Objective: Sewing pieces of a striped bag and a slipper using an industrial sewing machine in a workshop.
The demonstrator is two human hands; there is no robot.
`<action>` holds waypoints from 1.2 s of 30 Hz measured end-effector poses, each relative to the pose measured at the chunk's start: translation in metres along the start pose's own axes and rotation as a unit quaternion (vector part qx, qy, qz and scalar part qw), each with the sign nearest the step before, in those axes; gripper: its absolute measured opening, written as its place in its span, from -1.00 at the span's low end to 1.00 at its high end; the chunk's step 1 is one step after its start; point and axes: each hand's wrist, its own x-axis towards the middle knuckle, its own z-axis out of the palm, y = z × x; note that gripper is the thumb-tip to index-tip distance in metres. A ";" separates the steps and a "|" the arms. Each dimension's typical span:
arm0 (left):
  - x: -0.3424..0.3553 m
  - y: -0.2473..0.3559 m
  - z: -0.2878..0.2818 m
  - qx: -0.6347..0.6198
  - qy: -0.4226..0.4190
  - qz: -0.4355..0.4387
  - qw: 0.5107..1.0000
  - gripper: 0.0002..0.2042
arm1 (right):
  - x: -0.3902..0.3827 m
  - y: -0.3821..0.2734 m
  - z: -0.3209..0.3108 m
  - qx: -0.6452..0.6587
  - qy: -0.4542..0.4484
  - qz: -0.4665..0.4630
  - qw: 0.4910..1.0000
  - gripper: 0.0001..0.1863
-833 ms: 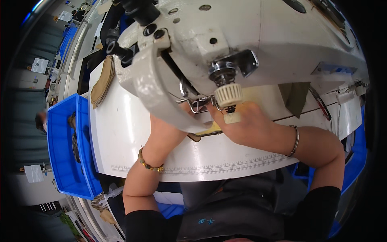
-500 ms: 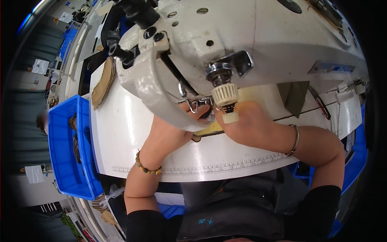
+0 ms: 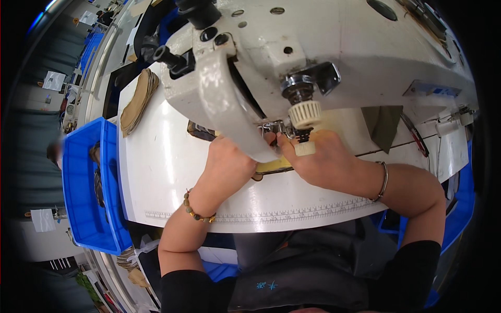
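Both hands work under the head of a white sewing machine (image 3: pixel 365 57), close to its presser foot (image 3: pixel 271 127). My left hand (image 3: pixel 229 164) is closed, its fingertips partly hidden behind the machine's curved guard (image 3: pixel 222 94). Opposite it, my right hand (image 3: pixel 323 159) has thumb and forefinger pinched beside the foot, below a cream tension knob (image 3: pixel 305 114). What the fingers pinch is hidden. A dark piece with a pale edge (image 3: pixel 200 130) sticks out to the left of the guard. Between the hands shows a yellow surface with a dark edge (image 3: pixel 272 166).
Stacked brown curved pieces (image 3: pixel 140 103) lie on the table's left side. A blue bin (image 3: pixel 86 188) holding dark pieces stands beyond that edge. On the right lie an olive fabric piece (image 3: pixel 382 128) and red-and-black snips (image 3: pixel 416 136). A printed ruler (image 3: pixel 292 214) follows the table's front edge.
The machine appears shifted slightly right in the picture. My left hand has moved right and its fingers have drawn in. The dark piece now shows left of the guard.
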 end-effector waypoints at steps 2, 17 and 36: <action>0.003 0.001 0.001 0.014 -0.012 -0.017 1.000 -0.74 | 0.000 0.002 0.002 0.003 0.001 -0.004 1.000 -0.90; -0.006 0.001 0.009 0.084 0.038 -0.030 0.995 -0.76 | 0.002 -0.001 0.005 -0.002 -0.004 -0.010 1.000 -0.94; -0.081 0.153 -0.020 -0.042 0.240 0.140 0.960 -0.80 | -0.131 -0.090 -0.116 0.481 -0.013 0.412 0.774 -0.73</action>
